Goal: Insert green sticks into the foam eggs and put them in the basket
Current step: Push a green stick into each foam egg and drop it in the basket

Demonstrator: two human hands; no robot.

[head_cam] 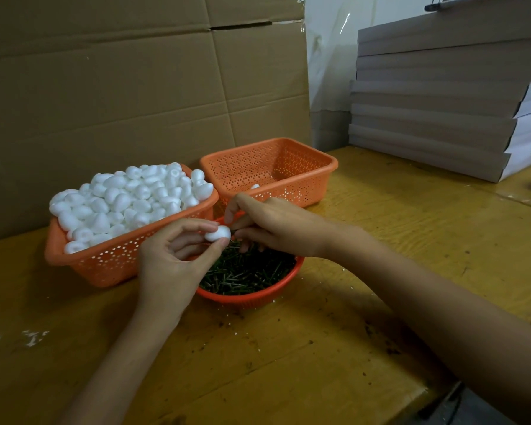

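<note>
**A:** Where is the foam egg (217, 233) sitting?

**B:** It is hanging off the table, just over the 10 o'clock rim of the round red bowl (249, 297). The left hand (169, 262) is pinching it between thumb and fingertips.

**A:** And the right hand (270, 225)?

**B:** It is reaching in from the egg's 3 o'clock with its fingers curling. Thumb and forefinger are nipping a green stick (233, 231). Only a short dark bit is showing, and it is touching the egg's 3 o'clock end.

**A:** What is lying around them?

**B:** Loose sticks (246, 271) are filling the bowl, at the egg's 5 o'clock. At 10 o'clock a full orange basket (105, 262) is brimming with white eggs (129, 200). At 1 o'clock a second orange basket (288, 167) is standing just behind the right hand, holding a lone egg (254, 186).

**A:** Further out?

**B:** A yellow wooden table (319, 348) is carrying everything, with white crumbs (34, 335) lying at 8 o'clock. Brown cardboard (105, 87) is standing at 12 o'clock. Flat grey boxes (436, 111) are sitting in a stack at 2 o'clock.
</note>
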